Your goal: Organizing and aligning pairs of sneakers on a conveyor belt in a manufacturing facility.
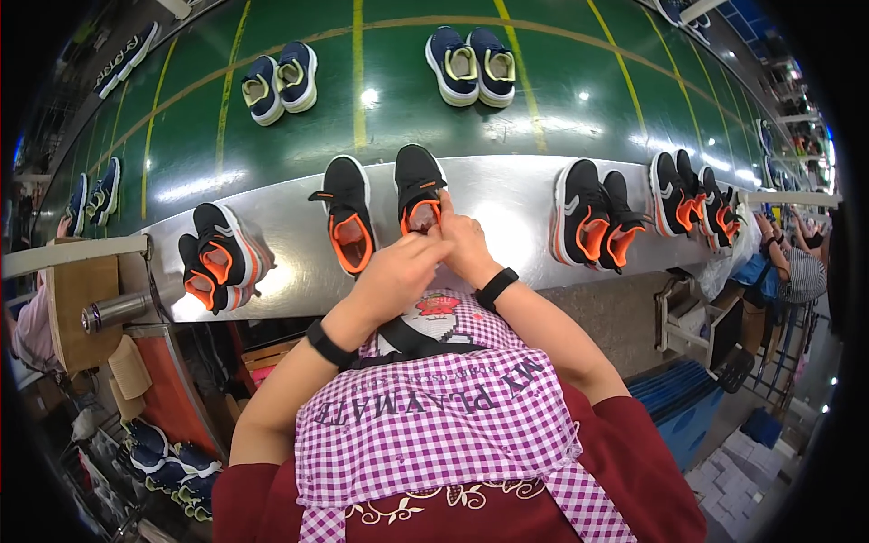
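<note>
A black sneaker [418, 174] with an orange lining stands on the steel ledge in front of me, toe pointing away. My right hand [466, 246] is closed on its right side near the heel, the index finger lying along the collar. At the heel opening, my left hand [398, 276] has its fingers bent together against those of the right; whatever is between them is hidden. Close by on the left stands the matching sneaker [344, 185], its orange inside showing and a lace end sticking out sideways. No hand touches that one.
The steel ledge [507, 181] also carries black-orange sneakers at left [222, 240] and right [579, 204]. Beyond it, a green conveyor belt [389, 109] with yellow lines bears navy pairs [294, 77]. A metal flask [113, 312] lies at left. Other people work at the far right.
</note>
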Tool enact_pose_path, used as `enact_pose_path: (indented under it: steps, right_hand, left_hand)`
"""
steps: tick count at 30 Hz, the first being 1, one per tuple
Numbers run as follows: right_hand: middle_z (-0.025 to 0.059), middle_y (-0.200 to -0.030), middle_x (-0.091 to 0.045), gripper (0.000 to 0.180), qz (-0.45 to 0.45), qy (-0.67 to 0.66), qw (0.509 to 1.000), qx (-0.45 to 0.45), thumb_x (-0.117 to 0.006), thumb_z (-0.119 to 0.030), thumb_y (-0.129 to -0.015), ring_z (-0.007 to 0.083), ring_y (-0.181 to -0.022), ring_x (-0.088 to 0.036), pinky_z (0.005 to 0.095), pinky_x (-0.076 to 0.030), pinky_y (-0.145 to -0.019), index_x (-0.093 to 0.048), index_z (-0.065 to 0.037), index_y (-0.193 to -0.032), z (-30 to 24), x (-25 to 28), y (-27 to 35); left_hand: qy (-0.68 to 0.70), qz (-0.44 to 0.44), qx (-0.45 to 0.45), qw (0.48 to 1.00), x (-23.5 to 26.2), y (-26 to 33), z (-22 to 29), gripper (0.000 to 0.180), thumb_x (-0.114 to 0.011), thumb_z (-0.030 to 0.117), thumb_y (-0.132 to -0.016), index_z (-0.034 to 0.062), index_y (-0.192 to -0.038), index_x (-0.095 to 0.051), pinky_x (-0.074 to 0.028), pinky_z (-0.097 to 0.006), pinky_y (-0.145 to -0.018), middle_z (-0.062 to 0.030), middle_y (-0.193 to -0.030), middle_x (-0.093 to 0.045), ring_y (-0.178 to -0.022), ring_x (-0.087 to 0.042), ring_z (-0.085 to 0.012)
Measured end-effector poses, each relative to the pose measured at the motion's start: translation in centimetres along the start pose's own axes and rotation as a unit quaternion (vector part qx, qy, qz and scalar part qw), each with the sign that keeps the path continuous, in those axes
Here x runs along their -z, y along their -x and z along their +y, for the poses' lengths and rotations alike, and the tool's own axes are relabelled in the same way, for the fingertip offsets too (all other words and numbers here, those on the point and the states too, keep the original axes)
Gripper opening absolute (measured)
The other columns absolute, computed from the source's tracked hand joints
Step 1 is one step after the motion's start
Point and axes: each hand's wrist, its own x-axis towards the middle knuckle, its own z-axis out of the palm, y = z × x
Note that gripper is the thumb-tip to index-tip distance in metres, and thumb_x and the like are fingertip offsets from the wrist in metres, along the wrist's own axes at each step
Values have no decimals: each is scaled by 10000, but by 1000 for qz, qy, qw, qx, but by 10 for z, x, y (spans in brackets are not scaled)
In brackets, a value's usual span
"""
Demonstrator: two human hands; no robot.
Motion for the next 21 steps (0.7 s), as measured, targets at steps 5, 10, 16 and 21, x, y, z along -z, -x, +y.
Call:
enact_pose_path:
  steps: [5, 10, 16, 21]
  right_hand:
    - [243, -702, -617, 522, 112, 11, 975, 191, -510, -152, -833, 415, -681, -616, 497, -487, -660, -349, 52, -1285, 33, -9, 17]
    - [257, -684, -602, 489, -24, -58, 995, 77, -484, -156, -864, 432, -663, -595, 501, -478, -629, -331, 56, -1277, 35, 13, 16]
    - [265, -724, -607, 476, -45, -116, 990, 61, -465, -138, -859, 433, -712, -595, 496, -471, -679, -352, 77, -1269, 41, 16, 11]
    - [278, -748, -607, 507, -80, -98, 987, 98, -481, -131, -848, 439, -726, -597, 482, -468, -690, -339, 132, -1257, 38, 15, 11]
  left_hand:
    - [-193, 100, 51, 975, -35, -38, -14, 344, -571, 7, -721, 14, -1065, -581, -436, -404, -819, -115, -1041, -588, -967, -564, -305]
    - [-223, 107, 48, 968, -39, -42, -19, 280, -593, 58, -694, 29, -971, -623, -435, -359, -704, -68, -839, -592, -815, -572, -244]
    - [-184, 66, 29, 980, -30, -37, -29, 233, -605, 2, -696, 20, -927, -633, -453, -356, -692, -76, -855, -601, -802, -564, -261]
    - [-254, -4, -11, 967, -28, -21, -20, 234, -572, 67, -701, 15, -926, -612, -435, -325, -661, -62, -832, -570, -756, -526, -224]
